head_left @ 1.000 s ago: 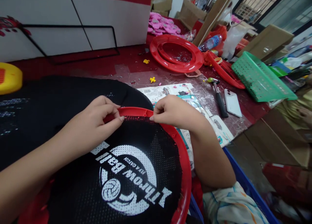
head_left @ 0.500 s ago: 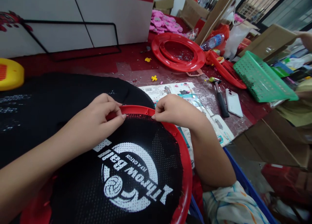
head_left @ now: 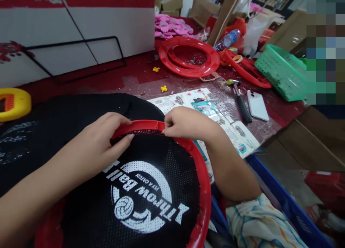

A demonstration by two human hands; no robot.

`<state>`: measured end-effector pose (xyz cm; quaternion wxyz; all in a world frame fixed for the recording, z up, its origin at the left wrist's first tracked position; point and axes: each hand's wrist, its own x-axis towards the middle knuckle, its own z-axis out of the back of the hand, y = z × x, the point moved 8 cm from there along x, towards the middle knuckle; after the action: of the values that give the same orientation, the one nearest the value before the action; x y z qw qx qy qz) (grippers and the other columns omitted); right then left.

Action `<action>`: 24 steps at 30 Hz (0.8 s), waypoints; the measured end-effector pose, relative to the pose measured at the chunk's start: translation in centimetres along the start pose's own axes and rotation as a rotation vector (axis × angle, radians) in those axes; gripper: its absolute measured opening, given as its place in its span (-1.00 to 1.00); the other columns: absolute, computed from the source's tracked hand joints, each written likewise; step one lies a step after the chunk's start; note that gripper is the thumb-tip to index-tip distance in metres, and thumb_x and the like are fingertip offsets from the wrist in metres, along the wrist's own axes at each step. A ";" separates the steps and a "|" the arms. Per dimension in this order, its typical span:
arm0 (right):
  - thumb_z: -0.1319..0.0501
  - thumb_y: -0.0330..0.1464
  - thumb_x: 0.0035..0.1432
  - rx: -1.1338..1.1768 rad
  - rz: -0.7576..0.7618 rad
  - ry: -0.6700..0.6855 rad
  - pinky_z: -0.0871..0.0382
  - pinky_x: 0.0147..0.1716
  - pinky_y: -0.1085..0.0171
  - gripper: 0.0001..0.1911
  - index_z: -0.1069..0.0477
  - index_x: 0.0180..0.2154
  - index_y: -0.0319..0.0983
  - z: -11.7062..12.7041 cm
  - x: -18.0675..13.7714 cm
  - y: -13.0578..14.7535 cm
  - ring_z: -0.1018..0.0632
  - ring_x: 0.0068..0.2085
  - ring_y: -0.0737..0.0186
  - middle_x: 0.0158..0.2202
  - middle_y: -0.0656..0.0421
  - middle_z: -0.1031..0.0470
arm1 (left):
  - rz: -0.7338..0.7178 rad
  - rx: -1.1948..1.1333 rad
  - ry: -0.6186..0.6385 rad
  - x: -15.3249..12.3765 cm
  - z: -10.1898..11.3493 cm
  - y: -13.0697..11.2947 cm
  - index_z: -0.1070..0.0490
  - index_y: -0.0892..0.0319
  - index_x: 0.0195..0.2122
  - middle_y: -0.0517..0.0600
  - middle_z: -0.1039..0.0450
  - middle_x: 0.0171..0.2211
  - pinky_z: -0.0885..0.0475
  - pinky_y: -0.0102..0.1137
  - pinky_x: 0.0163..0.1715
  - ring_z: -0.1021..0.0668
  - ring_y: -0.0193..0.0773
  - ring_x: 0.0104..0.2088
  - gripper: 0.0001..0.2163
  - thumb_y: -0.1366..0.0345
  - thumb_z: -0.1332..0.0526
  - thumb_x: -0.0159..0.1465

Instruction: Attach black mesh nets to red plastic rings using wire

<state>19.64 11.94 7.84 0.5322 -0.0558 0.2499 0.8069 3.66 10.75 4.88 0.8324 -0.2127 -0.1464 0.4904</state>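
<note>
A black mesh disc (head_left: 140, 176) printed with white letters and a ball logo lies in a red plastic ring (head_left: 205, 190) right in front of me. My left hand (head_left: 104, 143) pinches the far rim of the ring and the mesh edge, thumb on top. My right hand (head_left: 185, 124) is closed on the same far rim a little to the right, fingertips pressing the mesh at the ring. More black mesh (head_left: 54, 122) is spread under and behind the ring, to the left.
On the red table behind stand another red ring (head_left: 188, 57), a hammer (head_left: 239, 99), a white phone (head_left: 257, 105), a green basket (head_left: 283, 73), pink parts (head_left: 168, 27), a printed sheet (head_left: 210, 111) and a yellow piece (head_left: 13, 103). A blue crate edge (head_left: 285, 205) is at my right.
The view has shifted slightly left and up. My left fingers slid a little left along the ring's rim; the right hand keeps its pinch at the same spot.
</note>
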 end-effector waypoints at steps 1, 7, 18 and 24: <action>-0.14 -0.43 -0.04 -0.012 0.007 -0.004 -0.02 -0.55 0.33 -0.88 -0.37 -0.57 -0.28 0.2 -0.3 -0.1 -0.25 -0.57 0.42 -0.63 0.23 -0.35 | -0.017 0.058 0.008 0.1 0.1 -0.3 -0.27 0.15 -0.03 0.12 -0.35 -0.07 -0.38 -0.07 -0.08 -0.45 0.00 -0.08 -0.67 0.08 -0.05 0.28; -0.19 -0.29 0.00 -0.083 -0.021 0.112 -0.04 -0.54 0.31 -0.79 -0.45 -0.53 -0.29 0.4 -1.7 -1.4 -0.29 -0.57 0.39 -0.60 0.18 -0.41 | -0.298 0.240 0.035 1.8 -0.1 -5.0 -0.40 0.20 -0.05 0.21 -0.34 0.09 -0.35 -0.02 0.02 -0.43 0.08 0.04 -0.65 0.10 -0.02 0.30; -0.16 -0.43 -0.02 -0.174 0.061 0.132 -0.01 -0.55 0.29 -0.85 -0.50 -0.50 -0.31 -0.2 -1.8 0.0 -0.21 -0.60 0.39 -0.64 0.19 -0.38 | -0.353 -0.153 0.425 5.5 -3.6 -7.9 -0.51 0.04 -0.21 -0.02 -0.45 -0.06 -0.40 -0.27 -0.03 -0.51 -0.18 -0.09 -0.78 0.24 -0.10 0.21; -0.21 -0.31 0.07 0.019 0.058 0.100 -0.02 -0.51 0.32 -0.82 -0.51 -0.46 -0.28 -0.1 -1.5 0.8 -0.31 -0.54 0.40 -0.55 0.20 -0.46 | -0.308 0.047 0.285 4.9 -1.6 -5.2 -0.54 0.00 -0.27 -0.02 -0.47 -0.14 -0.39 -0.23 -0.11 -0.51 -0.14 -0.17 -0.79 0.16 -0.12 0.22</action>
<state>19.59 10.37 8.51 0.4959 -0.0838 0.2853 0.8159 10.63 12.45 6.22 0.9144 -0.2357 -0.0464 0.3257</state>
